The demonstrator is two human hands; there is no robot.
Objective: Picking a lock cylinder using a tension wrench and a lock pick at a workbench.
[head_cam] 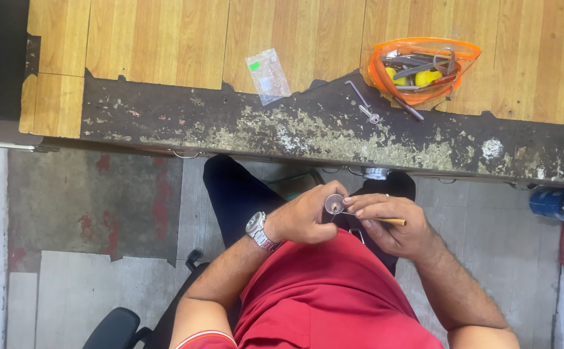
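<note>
Wooden-handled tool [374,220] lies almost level, its tip pointing left into a small disc [333,204]. Right hand [395,226] clamps the handle; left hand [308,216] pinches the disc, below the tabletop [165,110] edge.

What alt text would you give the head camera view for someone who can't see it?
Seated person's left hand holds a small round metal disc while the right hand works a wooden-handled tool at its centre. Ahead, a worn workbench holds an orange tool pouch.
</note>
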